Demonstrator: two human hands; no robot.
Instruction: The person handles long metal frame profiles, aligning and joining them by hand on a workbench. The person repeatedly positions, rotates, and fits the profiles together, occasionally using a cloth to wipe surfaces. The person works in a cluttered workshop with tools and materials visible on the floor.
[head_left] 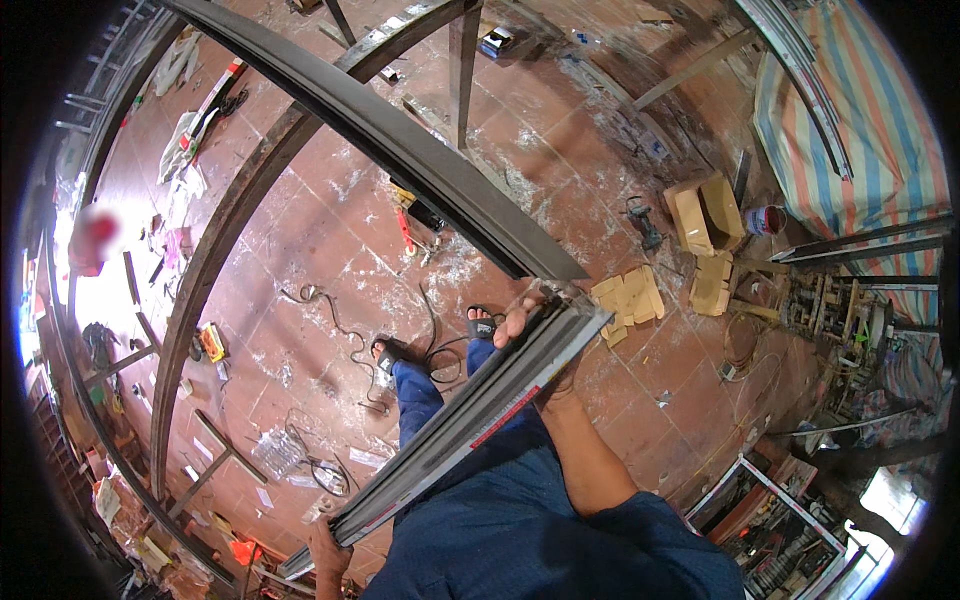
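Observation:
I hold a long grey metal profile bar slanting across my body, from lower left to upper right. My left hand grips its lower end near the bottom edge of the view. My right hand closes on its upper end, fingers curled over the top edge. That upper end meets the end of a long curved dark steel beam that arcs away to the upper left. Below the bar I see my blue trousers and my feet in dark sandals on the reddish tiled floor.
A second curved steel arch lies on the floor at left. Cables, a red-handled tool, cardboard boxes, a drill and a red tin litter the tiles. A striped tarp hangs at right, straight bars below it.

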